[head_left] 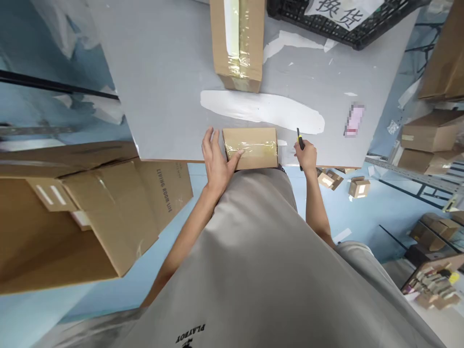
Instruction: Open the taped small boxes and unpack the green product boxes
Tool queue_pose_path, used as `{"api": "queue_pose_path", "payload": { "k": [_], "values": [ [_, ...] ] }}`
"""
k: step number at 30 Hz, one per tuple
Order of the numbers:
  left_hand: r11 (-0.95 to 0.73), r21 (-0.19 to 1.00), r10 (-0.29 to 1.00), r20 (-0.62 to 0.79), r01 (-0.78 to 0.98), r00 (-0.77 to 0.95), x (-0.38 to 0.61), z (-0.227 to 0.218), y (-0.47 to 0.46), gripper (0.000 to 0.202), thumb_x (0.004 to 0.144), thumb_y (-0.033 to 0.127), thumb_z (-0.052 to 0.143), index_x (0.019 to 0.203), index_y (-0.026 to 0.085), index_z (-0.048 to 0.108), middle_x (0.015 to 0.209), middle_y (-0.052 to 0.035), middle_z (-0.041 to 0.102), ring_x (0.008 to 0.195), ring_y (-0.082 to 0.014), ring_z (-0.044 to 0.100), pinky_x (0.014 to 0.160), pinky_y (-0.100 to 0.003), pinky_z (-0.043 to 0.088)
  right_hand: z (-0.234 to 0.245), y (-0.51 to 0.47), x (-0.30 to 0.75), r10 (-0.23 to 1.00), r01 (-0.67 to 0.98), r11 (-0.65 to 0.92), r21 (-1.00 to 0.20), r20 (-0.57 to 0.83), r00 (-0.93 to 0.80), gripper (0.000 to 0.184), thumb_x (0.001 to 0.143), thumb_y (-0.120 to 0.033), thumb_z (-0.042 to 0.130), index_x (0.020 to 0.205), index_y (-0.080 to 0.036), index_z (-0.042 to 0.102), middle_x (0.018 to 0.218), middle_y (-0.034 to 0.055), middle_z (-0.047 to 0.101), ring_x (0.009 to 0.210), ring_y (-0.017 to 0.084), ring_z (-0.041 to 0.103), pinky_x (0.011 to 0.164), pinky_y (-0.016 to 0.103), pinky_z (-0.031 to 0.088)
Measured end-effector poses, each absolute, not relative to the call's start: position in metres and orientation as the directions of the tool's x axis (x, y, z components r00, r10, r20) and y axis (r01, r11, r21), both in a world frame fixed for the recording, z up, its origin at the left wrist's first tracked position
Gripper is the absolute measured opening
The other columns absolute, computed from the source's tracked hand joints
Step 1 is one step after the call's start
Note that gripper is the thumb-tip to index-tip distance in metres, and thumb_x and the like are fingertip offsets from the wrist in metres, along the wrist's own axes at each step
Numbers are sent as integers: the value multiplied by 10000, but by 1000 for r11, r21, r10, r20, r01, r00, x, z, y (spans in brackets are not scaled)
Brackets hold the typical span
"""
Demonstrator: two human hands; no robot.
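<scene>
A small cardboard box (255,147) with clear tape along it lies at the front edge of the grey table. My left hand (218,162) is at its left end, the thumb resting on the taped face and the other fingers stretched out past the side. To the right of the box, my right hand (307,155) is closed around a black and yellow utility knife (300,141). The knife's tip points away from me and is apart from the box.
Beyond the small box lie a long white paper strip (261,107) and a taller taped carton (237,63). A black plastic crate (326,30) stands at the back right. A pink, pixelated item (354,119) is on the right. Large open cartons (119,208) stand on the left below table height.
</scene>
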State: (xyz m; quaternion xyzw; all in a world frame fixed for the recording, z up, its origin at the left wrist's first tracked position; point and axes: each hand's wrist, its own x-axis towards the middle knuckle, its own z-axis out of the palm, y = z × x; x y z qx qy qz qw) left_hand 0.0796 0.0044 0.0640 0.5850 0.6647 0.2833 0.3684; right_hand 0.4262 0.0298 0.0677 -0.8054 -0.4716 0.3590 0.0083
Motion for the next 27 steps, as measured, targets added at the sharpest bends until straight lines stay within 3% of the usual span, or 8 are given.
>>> {"api": "queue_pose_path", "payload": {
  "k": [3,6,10,15,21,24,27],
  "values": [
    [250,789,967,-179,562,-180,74,60,-8,975,1020,866,820,1751,273,567,1881,-237,495,1819,-465,411,1522,-692,305,34,38,431,688,548,-688,-476,-668,283,224,1191,-410,590,1111,-232,702,1186,118,906,781,203,844,898,372,693],
    [333,800,933,-202,499,-299,66,52,-18,915,1025,835,840,1708,271,613,1803,-212,589,1755,-448,514,1510,-663,359,2,45,422,658,409,-732,-545,-722,214,208,1175,-463,659,1106,-266,646,1133,61,890,802,166,822,877,330,697],
    [403,844,875,-241,354,-421,48,33,-29,882,1021,863,818,1650,264,666,1689,-183,688,1661,-407,634,1456,-609,475,-30,51,397,594,259,-793,-552,-795,125,248,1138,-490,749,1093,-284,621,1042,27,851,876,182,825,920,354,711],
    [385,890,854,-242,246,-461,18,11,-33,906,965,928,834,1582,276,714,1644,-170,733,1656,-398,651,1456,-614,487,-35,54,368,590,97,-805,-585,-806,39,353,1097,-557,844,1090,-274,633,994,24,807,889,207,828,890,383,735],
    [392,892,844,-253,223,-472,-13,-20,-17,941,989,1005,728,1556,254,719,1665,-182,737,1638,-395,675,1460,-608,488,4,54,347,665,89,-746,-659,-739,103,246,1140,-474,779,1102,-259,666,1013,14,811,879,171,812,889,328,738],
    [409,888,861,-298,210,-413,-21,-40,0,993,991,1036,676,1584,241,712,1674,-214,732,1616,-389,692,1436,-609,510,31,54,339,713,187,-701,-688,-681,167,184,1162,-426,696,1168,-243,704,1124,41,835,941,170,830,897,307,736],
    [407,890,897,-347,205,-273,-21,-56,23,1051,1033,1056,557,1660,223,680,1679,-240,727,1619,-375,690,1417,-602,525,56,51,331,737,323,-673,-665,-636,228,280,1180,-467,620,1274,-227,730,1268,87,851,1070,193,853,933,320,738]
  ]
}}
